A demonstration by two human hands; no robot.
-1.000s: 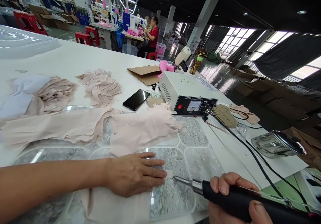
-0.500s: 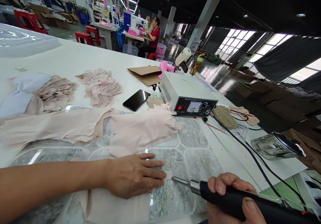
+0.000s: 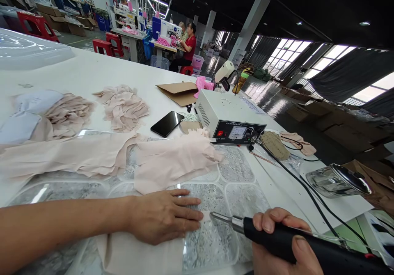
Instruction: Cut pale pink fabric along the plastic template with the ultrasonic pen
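My left hand (image 3: 166,217) lies flat, fingers stretched out, pressing on a beige fabric piece (image 3: 144,252) over the marble-patterned mat (image 3: 212,246). A small pale fabric tab (image 3: 205,216) shows just past its fingertips. In my right hand (image 3: 283,238) is a black handheld ultrasonic welding tool (image 3: 308,246), fingers wrapped round its body. Its pointed metal tip (image 3: 214,214) is at the tab's edge; whether it touches I cannot tell. Beyond my left hand lie a stack of beige fabric pieces (image 3: 175,156) and another long stack (image 3: 67,154).
A white control box (image 3: 230,106) with a dial stands behind, joined to the tool by a black cable (image 3: 295,176). Nearby are a phone (image 3: 166,123), cardboard (image 3: 178,92), a glass jar (image 3: 335,180) and a fabric heap (image 3: 126,106). A person in red (image 3: 189,47) sits at a sewing machine.
The view has shifted very slightly. My right hand and the tool appear a little further left, while my left hand stays flat on the fabric.
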